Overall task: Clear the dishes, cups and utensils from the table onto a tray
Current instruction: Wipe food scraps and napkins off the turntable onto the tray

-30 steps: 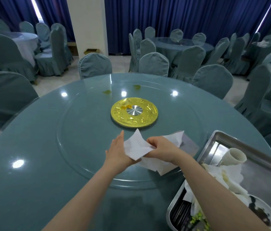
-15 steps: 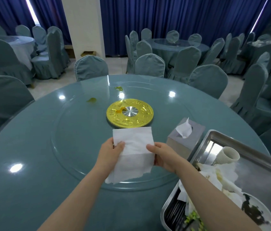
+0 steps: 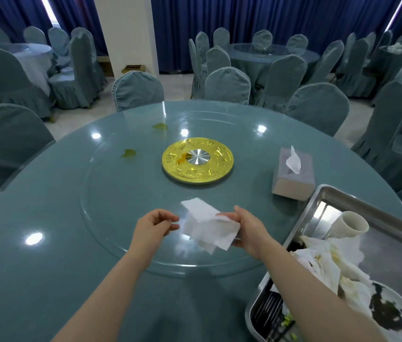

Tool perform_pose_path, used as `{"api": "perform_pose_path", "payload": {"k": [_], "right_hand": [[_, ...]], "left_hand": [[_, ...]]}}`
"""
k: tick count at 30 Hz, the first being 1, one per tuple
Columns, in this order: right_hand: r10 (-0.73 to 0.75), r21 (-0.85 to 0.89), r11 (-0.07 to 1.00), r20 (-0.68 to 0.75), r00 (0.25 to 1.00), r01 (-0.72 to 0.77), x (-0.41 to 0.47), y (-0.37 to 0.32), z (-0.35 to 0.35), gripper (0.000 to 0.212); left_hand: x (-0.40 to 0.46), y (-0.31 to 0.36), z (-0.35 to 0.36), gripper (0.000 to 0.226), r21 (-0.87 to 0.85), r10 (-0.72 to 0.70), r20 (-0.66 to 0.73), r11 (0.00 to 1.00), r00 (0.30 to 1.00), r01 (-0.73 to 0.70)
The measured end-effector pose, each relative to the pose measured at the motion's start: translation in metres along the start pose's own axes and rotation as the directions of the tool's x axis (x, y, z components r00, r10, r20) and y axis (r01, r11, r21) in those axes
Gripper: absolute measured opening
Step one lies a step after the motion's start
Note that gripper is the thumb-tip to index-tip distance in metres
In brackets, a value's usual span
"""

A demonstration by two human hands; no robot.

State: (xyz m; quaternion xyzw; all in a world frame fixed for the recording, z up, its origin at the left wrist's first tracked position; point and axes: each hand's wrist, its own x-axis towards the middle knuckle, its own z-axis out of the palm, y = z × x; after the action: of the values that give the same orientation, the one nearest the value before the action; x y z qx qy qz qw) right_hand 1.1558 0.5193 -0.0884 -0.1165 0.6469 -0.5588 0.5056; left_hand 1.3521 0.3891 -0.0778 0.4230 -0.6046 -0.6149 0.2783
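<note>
Between the fingers of the right hand a folded tissue is pinched above the glass turntable, presumably for wiping, while the left hand is held loosely curled and empty, the cleared cup lying on the tray.

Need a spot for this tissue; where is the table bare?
Bare glass lies left of the gold centre plate, past two green scraps, and near the left hand. Crowded: the metal tray and tissue box.
</note>
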Motion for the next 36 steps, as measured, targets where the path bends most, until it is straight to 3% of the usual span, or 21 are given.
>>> {"api": "perform_pose_path", "payload": {"k": [1, 3, 5, 9, 11, 13, 15, 17, 21, 23, 26, 30, 32, 36], "right_hand": [[-0.029, -0.100, 0.995, -0.081, 0.996, 0.021, 0.003, 0.005, -0.001, 0.043], [-0.196, -0.353, 0.929, -0.224, 0.955, 0.108, 0.011, 0.015, -0.005, 0.024], [-0.305, -0.515, 0.848, -0.286, 0.908, 0.123, 0.019, 0.024, -0.009, 0.007], [-0.358, -0.524, 0.842, -0.368, 0.858, 0.127, 0.033, 0.030, -0.011, 0.045], [-0.396, -0.509, 0.847, -0.413, 0.820, 0.153, 0.042, 0.027, -0.010, 0.045], [-0.473, -0.551, 0.811, -0.424, 0.772, 0.195, 0.053, 0.023, -0.010, 0.031], [-0.554, -0.637, 0.734, -0.362, 0.749, 0.235, 0.066, 0.022, -0.008, 0.019], [-0.579, -0.729, 0.632, -0.217, 0.786, 0.265, 0.080, 0.028, -0.002, 0.018], [-0.391, -0.841, 0.456, 0.103, 0.914, 0.290, 0.096, 0.053, 0.020, 0.034], [-0.319, -0.852, 0.408, 0.204, 0.926, 0.328, 0.103, 0.063, 0.033, 0.039], [-0.222, -0.862, 0.309, 0.345, 0.912, 0.402, 0.111, 0.077, 0.055, 0.049], [-0.259, -0.837, 0.370, 0.324, 0.910, 0.404, 0.121, 0.088, 0.070, 0.056], [-0.313, -0.847, 0.348, 0.298, 0.902, 0.401, 0.129, 0.085, 0.068, 0.053], [-0.354, -0.904, 0.260, 0.237, 0.905, 0.339, 0.151, 0.075, 0.052, 0.054]], "left_hand": [[0.003, -0.004, -0.003, 0.029, -0.008, -0.019, -0.021, 1.000, 1.000, 0.019], [0.008, -0.014, -0.008, 0.029, -0.010, -0.052, -0.061, 0.999, 0.997, 0.051], [0.014, -0.025, -0.013, 0.028, 0.003, -0.077, -0.086, 0.997, 0.993, 0.078], [0.028, -0.040, -0.019, 0.026, 0.024, -0.110, -0.124, 0.993, 0.986, 0.114], [0.036, -0.045, -0.021, 0.026, 0.035, -0.115, -0.144, 0.992, 0.983, 0.121], [0.047, -0.051, -0.023, 0.027, 0.056, -0.110, -0.170, 0.991, 0.979, 0.121], [0.057, -0.058, -0.027, 0.028, 0.096, -0.095, -0.199, 0.989, 0.975, 0.116], [0.067, -0.067, -0.034, 0.029, 0.132, -0.087, -0.227, 0.984, 0.970, 0.119], [0.085, -0.090, -0.054, 0.021, 0.352, -0.054, -0.246, 0.925, 0.968, 0.141], [0.094, -0.102, -0.067, 0.023, 0.541, -0.013, -0.205, 0.832, 0.979, 0.124], [0.110, -0.113, -0.087, 0.045, 0.696, -0.002, -0.168, 0.708, 0.986, 0.120], [0.133, -0.120, -0.106, 0.083, 0.765, -0.023, -0.208, 0.620, 0.978, 0.177], [0.144, -0.122, -0.114, 0.098, 0.792, -0.027, -0.215, 0.581, 0.976, 0.190], [0.161, -0.125, -0.127, 0.103, 0.849, -0.018, -0.208, 0.494, 0.978, 0.190]]}}
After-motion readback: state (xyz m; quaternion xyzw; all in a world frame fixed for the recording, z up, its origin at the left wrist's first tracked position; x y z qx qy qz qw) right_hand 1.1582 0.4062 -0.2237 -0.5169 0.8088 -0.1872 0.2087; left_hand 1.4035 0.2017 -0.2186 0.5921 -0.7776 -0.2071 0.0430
